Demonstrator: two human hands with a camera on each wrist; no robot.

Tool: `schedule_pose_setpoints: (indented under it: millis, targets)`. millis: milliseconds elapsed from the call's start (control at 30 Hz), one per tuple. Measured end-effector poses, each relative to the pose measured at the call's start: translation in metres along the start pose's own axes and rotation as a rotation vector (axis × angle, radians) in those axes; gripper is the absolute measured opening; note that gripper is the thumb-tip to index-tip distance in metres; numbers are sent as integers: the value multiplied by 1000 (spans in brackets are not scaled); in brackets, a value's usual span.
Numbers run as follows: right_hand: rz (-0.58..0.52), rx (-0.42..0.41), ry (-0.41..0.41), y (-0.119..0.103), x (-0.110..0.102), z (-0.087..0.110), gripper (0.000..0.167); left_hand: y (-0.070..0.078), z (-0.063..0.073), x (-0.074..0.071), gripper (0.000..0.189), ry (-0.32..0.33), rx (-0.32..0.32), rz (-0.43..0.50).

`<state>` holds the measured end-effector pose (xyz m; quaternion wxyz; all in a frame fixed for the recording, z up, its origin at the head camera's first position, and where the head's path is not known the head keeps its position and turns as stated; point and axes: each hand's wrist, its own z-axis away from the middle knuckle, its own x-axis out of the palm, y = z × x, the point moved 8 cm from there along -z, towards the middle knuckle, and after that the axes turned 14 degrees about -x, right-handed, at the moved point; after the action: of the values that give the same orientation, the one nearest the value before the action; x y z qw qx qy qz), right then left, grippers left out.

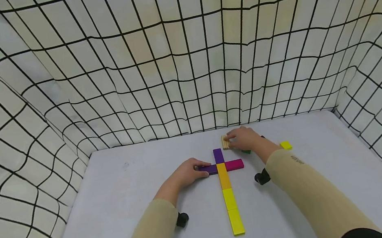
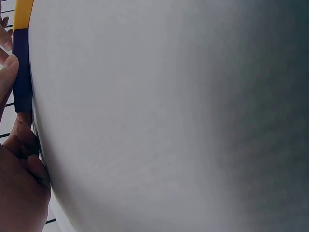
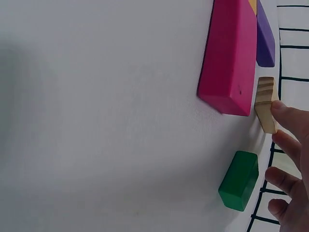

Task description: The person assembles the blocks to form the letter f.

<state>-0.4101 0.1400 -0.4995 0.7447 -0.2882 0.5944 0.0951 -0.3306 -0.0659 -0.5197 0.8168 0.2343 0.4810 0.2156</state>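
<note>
Coloured blocks lie end to end as a cross on the white table. My left hand (image 1: 186, 172) holds the dark purple block (image 1: 210, 170) of the cross's left arm; in the left wrist view this dark purple block (image 2: 22, 67) meets an orange one. Beyond the cross, my right hand (image 1: 244, 138) has its fingertips on a small striped wooden block (image 3: 265, 104), close beside the upright purple block (image 1: 218, 156). A magenta block (image 1: 234, 164) forms the right arm. Below the crossing lie an orange block (image 1: 223, 176) and two yellow blocks (image 1: 230, 199).
A green block (image 3: 239, 181) lies under my right hand, partly hidden in the head view. Further right, a loose yellow block (image 1: 285, 145) sits beyond the right forearm. Black netting (image 1: 190, 78) rises in front of pale walls along the table's back and sides.
</note>
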Motion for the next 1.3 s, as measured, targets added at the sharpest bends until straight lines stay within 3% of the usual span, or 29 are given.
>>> schedule_pose_setpoints:
  millis: [533,800,1300]
  targets:
    - [-12,131,63,-6,-1,-5,46,-1,-1,1,32,-8,12,-7]
    - [1,125,71,-17,-2,-9,45,0,0,0,31,-8,6,-10]
    - [-110,107,61,-26,1,-12,46,0,-2,0,31,-4,14,-17]
